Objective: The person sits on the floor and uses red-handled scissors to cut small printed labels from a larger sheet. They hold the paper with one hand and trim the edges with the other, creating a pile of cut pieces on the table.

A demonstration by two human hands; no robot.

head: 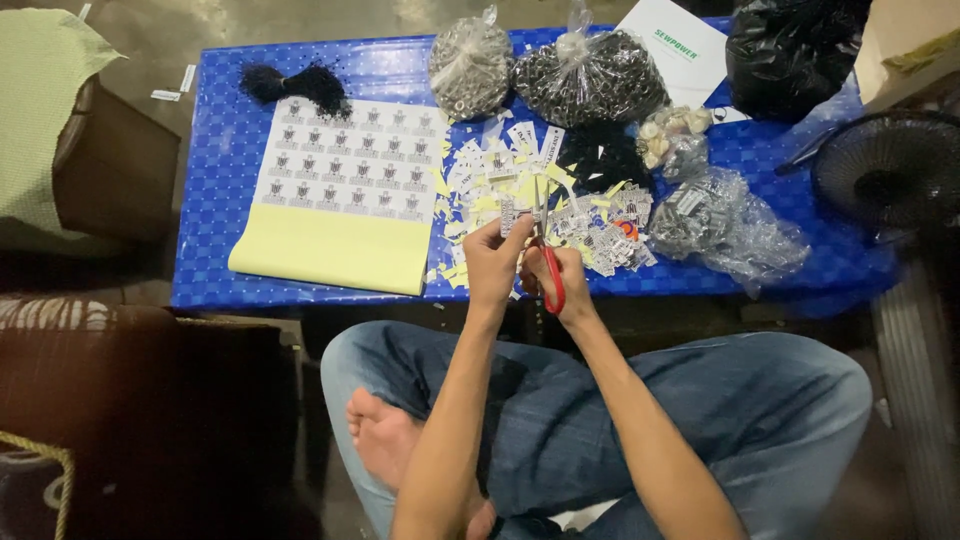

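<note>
The right hand (562, 275) is closed through the red handles of the scissors (547, 262), blades pointing up, while the left hand (497, 258) pinches a small white label (509, 214) against the blades, above the near edge of the blue tabletop (215, 150). A pile of cut labels (530, 195) lies just beyond; a label sheet (352, 160) on yellow backing lies left. Clear bags (590, 75) of dark small parts line the far edge.
</note>
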